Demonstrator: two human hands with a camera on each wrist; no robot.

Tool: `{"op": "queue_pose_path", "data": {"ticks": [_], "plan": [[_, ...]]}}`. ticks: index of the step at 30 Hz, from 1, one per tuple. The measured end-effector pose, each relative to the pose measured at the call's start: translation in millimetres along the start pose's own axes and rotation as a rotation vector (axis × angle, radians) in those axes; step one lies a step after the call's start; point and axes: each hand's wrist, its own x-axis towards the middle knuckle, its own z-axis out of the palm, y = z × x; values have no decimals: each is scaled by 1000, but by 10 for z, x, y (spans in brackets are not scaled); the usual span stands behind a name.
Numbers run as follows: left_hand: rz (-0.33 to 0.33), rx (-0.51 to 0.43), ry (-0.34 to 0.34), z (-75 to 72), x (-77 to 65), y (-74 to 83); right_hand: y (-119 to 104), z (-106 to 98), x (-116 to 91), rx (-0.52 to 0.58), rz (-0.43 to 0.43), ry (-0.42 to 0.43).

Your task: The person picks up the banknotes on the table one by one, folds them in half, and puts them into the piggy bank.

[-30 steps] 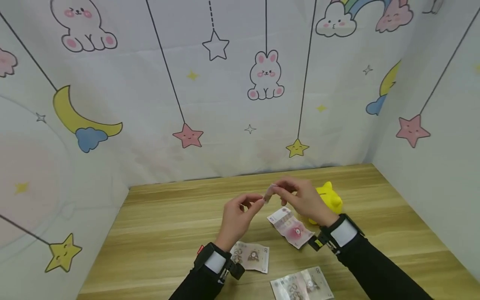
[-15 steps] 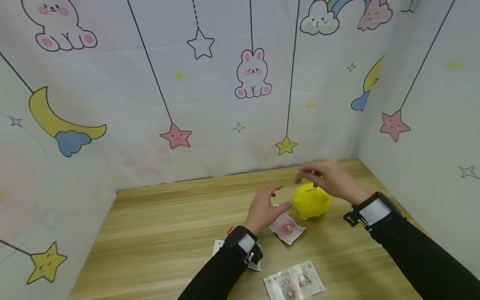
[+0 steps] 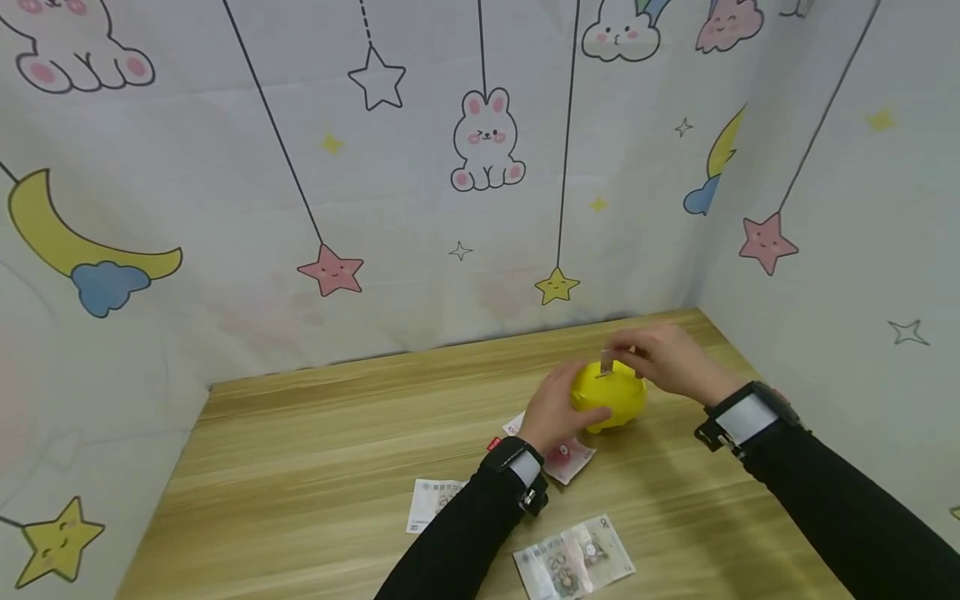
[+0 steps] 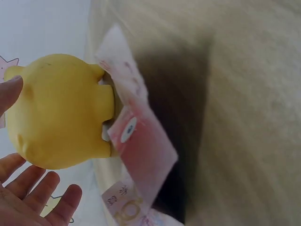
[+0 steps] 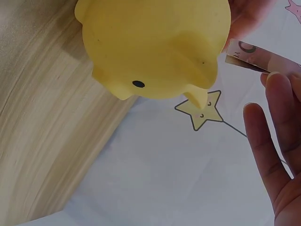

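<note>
A yellow piggy bank (image 3: 628, 402) stands on the wooden table. My left hand (image 3: 553, 412) holds its left side, thumb at the front and fingers toward the far side; the left wrist view shows these fingers (image 4: 35, 186) spread along its body. Above the top slot, my right hand (image 3: 671, 358) pinches a folded banknote (image 3: 606, 362). The note's lower end meets the slot area in the head view. From the right wrist, the folded strip (image 5: 263, 57) appears beside the bank's top. A creased pink banknote (image 3: 567, 458) lies below my left hand, partly covered by it.
Another banknote (image 3: 429, 503) lies on the table, partly hidden by my left sleeve. A creased note (image 3: 573, 558) is near the front. White cartoon-printed cloth (image 3: 420, 183) closes off the back and sides of the wooden table (image 3: 315, 450).
The left hand has moved away from the folded note to the piggy bank and now holds it. The right hand has carried the note rightward and down to the bank's top. The view has shifted.
</note>
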Motion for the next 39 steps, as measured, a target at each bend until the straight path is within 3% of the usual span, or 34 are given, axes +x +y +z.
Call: {"op": "queue_pose_path", "data": {"ticks": [7, 12, 21, 28, 39], "plan": [[28, 16, 6, 45, 12, -42, 47, 69, -15, 10, -27, -23], [38, 22, -3, 69, 10, -35, 70, 125, -89, -4, 9, -49], [33, 67, 4, 80, 22, -59, 123, 242, -284, -180, -47, 15], [27, 71, 11, 74, 31, -92, 151, 335, -305, -245, -68, 8], [19, 74, 8, 54, 19, -84, 68, 348, -387, -295, -142, 79]]}}
